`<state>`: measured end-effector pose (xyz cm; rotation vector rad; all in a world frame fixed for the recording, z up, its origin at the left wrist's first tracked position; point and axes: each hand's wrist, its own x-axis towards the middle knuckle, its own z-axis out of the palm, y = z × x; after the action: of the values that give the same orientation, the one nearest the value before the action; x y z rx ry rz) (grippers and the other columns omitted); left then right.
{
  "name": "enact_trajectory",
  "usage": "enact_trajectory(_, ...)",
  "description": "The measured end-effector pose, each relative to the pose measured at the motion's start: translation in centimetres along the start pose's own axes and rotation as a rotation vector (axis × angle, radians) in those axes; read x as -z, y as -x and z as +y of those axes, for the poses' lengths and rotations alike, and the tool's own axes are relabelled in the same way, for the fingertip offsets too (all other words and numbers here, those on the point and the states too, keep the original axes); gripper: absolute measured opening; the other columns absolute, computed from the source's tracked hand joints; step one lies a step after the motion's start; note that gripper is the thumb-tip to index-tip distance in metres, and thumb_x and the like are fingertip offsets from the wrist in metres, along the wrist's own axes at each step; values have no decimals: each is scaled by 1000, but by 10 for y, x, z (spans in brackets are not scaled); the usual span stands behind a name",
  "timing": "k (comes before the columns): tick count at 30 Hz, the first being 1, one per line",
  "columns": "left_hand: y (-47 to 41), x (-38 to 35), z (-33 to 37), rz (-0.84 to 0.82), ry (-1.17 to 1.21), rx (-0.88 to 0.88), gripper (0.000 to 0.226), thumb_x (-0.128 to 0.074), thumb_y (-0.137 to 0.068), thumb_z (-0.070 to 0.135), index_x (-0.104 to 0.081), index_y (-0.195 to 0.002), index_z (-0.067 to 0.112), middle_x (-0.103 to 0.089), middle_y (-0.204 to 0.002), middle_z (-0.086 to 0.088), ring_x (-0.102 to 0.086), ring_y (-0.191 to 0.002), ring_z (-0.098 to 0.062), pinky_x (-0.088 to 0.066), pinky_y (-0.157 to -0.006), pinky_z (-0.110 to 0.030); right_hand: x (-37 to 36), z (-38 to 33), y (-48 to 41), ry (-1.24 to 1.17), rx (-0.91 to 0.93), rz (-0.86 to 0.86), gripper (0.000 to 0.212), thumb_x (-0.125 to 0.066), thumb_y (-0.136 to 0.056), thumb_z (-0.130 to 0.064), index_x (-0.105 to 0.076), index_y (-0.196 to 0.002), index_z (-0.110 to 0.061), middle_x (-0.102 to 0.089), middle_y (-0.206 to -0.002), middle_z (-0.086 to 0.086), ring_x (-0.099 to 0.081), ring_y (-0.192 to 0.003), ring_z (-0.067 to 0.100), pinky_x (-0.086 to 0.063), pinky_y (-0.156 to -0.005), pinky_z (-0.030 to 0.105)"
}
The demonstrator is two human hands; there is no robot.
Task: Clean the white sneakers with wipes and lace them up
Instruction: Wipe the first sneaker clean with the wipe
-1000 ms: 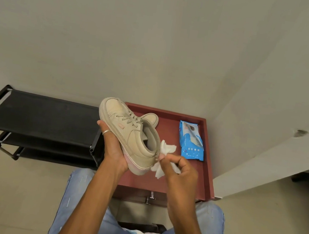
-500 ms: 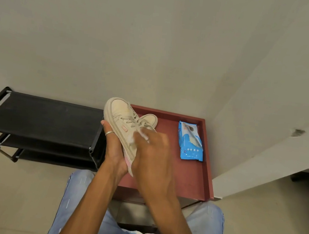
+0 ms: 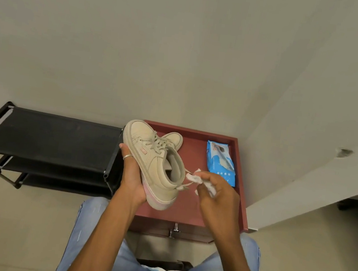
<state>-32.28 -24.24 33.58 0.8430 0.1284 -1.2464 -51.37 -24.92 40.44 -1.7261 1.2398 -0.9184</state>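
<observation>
Your left hand (image 3: 132,179) cups the sneaker (image 3: 153,164) (sole in palm); your right hand (image 3: 218,195) pinches a wipe (image 3: 195,179) above the red table (image 3: 188,211)

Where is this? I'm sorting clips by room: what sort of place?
Likely a home entryway or shoe corner: a black shoe rack against a plain wall, and a low red cabinet with a sneaker and a wipes pack on top.

1. We've got bare red tabletop (image 3: 185,212) along the near edge, open for reaching in.
2. Wipes pack (image 3: 219,161) and second sneaker (image 3: 173,139) crowd the back.
3. Shoe rack (image 3: 48,137) blocks our left, and the wall (image 3: 308,152) hugs the right.
</observation>
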Motion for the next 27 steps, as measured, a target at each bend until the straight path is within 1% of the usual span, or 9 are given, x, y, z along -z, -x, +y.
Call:
enact_trajectory(3, 4, -2, 0, -46, -34, 42, 92, -31, -82, 91, -64, -137, 25, -68, -131, -15, -67, -118, -40, -50, -104, -57, 6, 1, -7, -72, -126, -8, 25, -59, -94, -9, -69, -106, -29, -68, -106, -18, -61, -97, -6, -48, -75, 6)
enact_trajectory(5, 4, -1, -1, -79, -54, 69, 94, -34, -81, 91, -60, -141, 23, -66, -135, -16, -64, -122, -41, -47, -108, -58, 5, 1, -10, -103, -137, -31, 33, -55, -96, -7, -68, -113, -31, -65, -112, -22, -60, -100, -9, -46, -78, 4)
enact_trajectory(9, 0, -1, -6, -107, -78, 104, 98, -42, -76, 93, -58, -143, 22, -62, -140, -19, -59, -128, -43, -37, -114, -64, -7, 1, -17, -106, -127, -112, 33, -52, -96, -7, -72, -110, -30, -68, -112, -13, -60, -102, -8, -46, -82, 7)
enact_trajectory(13, -5, 3, -9, -144, -70, 127, 97, -38, -79, 92, -62, -140, 20, -61, -139, -22, -57, -130, -43, -38, -112, -66, -13, 0, -21, -133, -215, -212, 25, -55, -96, -20, -72, -111, -31, -69, -111, -16, -61, -104, -4, -49, -85, 16)
enact_trajectory(16, -8, 4, -9, -154, -79, 149, 96, -38, -81, 91, -62, -139, 19, -61, -138, -23, -57, -130, -43, -40, -112, -64, -7, -4, -23, -216, -268, -308, 19, -57, -95, -26, -74, -97, -33, -73, -98, -15, -67, -95, 5, -53, -81, 24)
enact_trajectory(19, -10, 2, -13, -158, -146, 186, 97, -37, -81, 90, -65, -136, 14, -63, -135, -25, -61, -126, -42, -43, -111, -60, -3, 3, -26, -33, -166, -405, 16, -61, -92, -44, -72, -102, -36, -71, -98, -24, -64, -93, -5, -50, -79, 16)
enact_trajectory(21, -13, 4, -19, -119, -171, 200, 96, -38, -81, 89, -66, -135, 15, -66, -131, -25, -64, -121, -42, -44, -110, -60, -4, 13, -29, 59, -147, -436, 9, -63, -92, -40, -67, -100, -42, -66, -97, -30, -61, -96, -8, -48, -78, 11)
enact_trajectory(24, -19, 10, -25, -70, -191, 226, 91, -47, -78, 88, -66, -134, 19, -67, -130, -22, -65, -119, -41, -47, -107, -61, -9, 33, -30, 156, -182, -494, 10, -59, -90, -37, -66, -97, -35, -69, -93, -19, -65, -90, 4, -55, -83, 30)
enact_trajectory(27, -18, 4, -34, -72, -199, 239, 84, -42, -87, 82, -70, -130, 15, -69, -124, -18, -69, -109, -35, -55, -99, -54, -16, 52, -29, 225, -242, -443, 23, -53, -87, -43, -66, -80, -26, -70, -74, -6, -67, -71, 13, -57, -71, 44)
